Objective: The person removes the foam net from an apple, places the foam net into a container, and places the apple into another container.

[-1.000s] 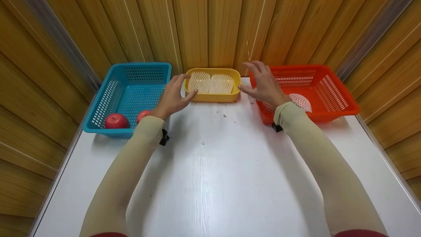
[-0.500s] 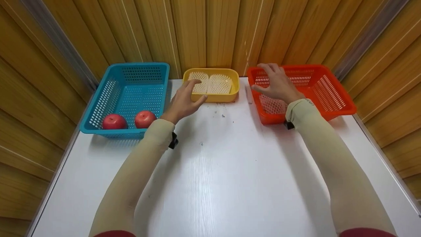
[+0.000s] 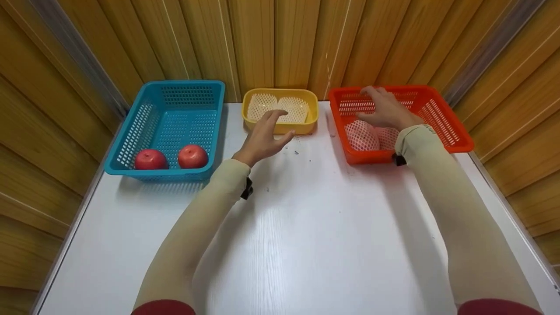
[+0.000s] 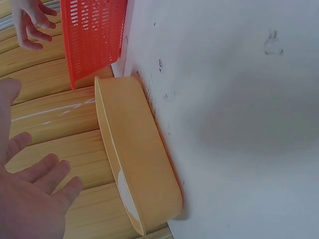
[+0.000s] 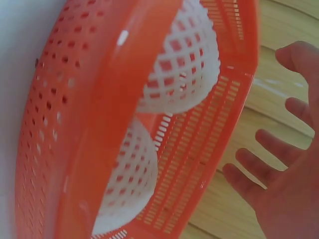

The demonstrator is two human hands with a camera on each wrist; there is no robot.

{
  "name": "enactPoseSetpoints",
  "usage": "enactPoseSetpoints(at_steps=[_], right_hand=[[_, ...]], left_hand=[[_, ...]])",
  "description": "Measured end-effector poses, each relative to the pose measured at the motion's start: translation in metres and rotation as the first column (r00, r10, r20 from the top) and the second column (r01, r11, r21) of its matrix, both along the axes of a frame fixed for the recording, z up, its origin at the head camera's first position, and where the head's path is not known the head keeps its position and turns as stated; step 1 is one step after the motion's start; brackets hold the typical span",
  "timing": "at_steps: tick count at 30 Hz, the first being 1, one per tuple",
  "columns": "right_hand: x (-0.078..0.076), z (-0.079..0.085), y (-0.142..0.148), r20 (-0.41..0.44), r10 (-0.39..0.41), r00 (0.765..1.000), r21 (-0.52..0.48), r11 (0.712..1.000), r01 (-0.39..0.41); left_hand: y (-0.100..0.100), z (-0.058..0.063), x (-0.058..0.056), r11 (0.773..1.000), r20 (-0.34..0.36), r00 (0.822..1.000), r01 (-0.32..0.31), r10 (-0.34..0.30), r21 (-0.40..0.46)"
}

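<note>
In the head view my left hand (image 3: 263,139) hovers just in front of the yellow tray (image 3: 284,129), its fingers spread and holding nothing. Two white foam net sleeves (image 3: 294,109) lie side by side in that tray. My right hand (image 3: 387,109) is held over the red basket (image 3: 415,153), fingers loosely spread, palm bare in the right wrist view. Beneath it, two white foam nets (image 5: 185,64) sit in the basket; whether anything is inside them I cannot tell. Two red apples (image 3: 193,156) rest in the front of the blue basket (image 3: 144,172), left of my left hand.
All three containers stand along the back of a white table (image 3: 306,245). A wood-panelled wall (image 3: 293,43) rises right behind them, with panels at both sides too. Small dark marks (image 4: 160,64) show on the tabletop near the yellow tray.
Both hands have moved to the right. My left hand has gone from beside the blue basket to before the yellow tray; my right hand has shifted further over the red basket.
</note>
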State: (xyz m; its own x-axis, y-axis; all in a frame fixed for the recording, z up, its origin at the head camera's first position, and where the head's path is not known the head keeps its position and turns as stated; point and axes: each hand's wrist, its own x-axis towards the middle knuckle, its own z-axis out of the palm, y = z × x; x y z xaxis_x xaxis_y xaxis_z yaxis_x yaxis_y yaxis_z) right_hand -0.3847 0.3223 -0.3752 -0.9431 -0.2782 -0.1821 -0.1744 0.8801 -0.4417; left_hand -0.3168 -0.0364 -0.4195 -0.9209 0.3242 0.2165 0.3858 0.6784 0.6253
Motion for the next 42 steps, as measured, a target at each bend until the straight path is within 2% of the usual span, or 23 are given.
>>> enactPoseSetpoints(at_steps=[6, 11, 18, 25, 29, 35, 38, 42], right_hand=[[-0.001, 0.004, 0.016, 0.092, -0.022, 0.996, -0.030, 0.999, 0.025], [-0.003, 0.004, 0.027, 0.127, -0.029, 0.991, 0.000, 1.000, 0.030], [-0.002, 0.005, 0.035, 0.180, -0.035, 0.983, 0.050, 0.998, 0.026], [-0.001, 0.001, 0.041, 0.188, -0.011, 0.982, 0.082, 0.997, -0.004], [-0.001, -0.003, 0.041, 0.191, 0.000, 0.982, 0.102, 0.995, -0.020], [0.000, -0.007, 0.042, 0.194, 0.024, 0.981, 0.110, 0.993, -0.046], [0.000, -0.007, 0.042, 0.204, 0.025, 0.979, 0.106, 0.993, -0.048], [-0.001, -0.006, 0.043, 0.226, 0.017, 0.974, 0.115, 0.992, -0.044]], left_hand=[[0.025, -0.004, 0.002, 1.000, 0.051, 0.999, 0.020, -0.020, 0.005], [0.048, -0.010, 0.005, 0.998, 0.092, 0.994, 0.055, -0.057, 0.030], [0.079, -0.014, 0.009, 0.993, 0.088, 0.989, 0.114, -0.114, 0.014], [0.102, -0.018, 0.012, 0.990, 0.075, 0.987, 0.140, -0.140, 0.004], [0.117, -0.021, 0.013, 0.990, 0.101, 0.985, 0.140, -0.140, 0.004], [0.141, -0.024, 0.016, 0.993, 0.146, 0.984, 0.109, -0.103, -0.038], [0.149, -0.027, 0.017, 0.993, 0.126, 0.989, 0.087, -0.076, -0.084], [0.156, -0.032, 0.018, 0.989, 0.064, 0.997, 0.052, -0.043, -0.136]])
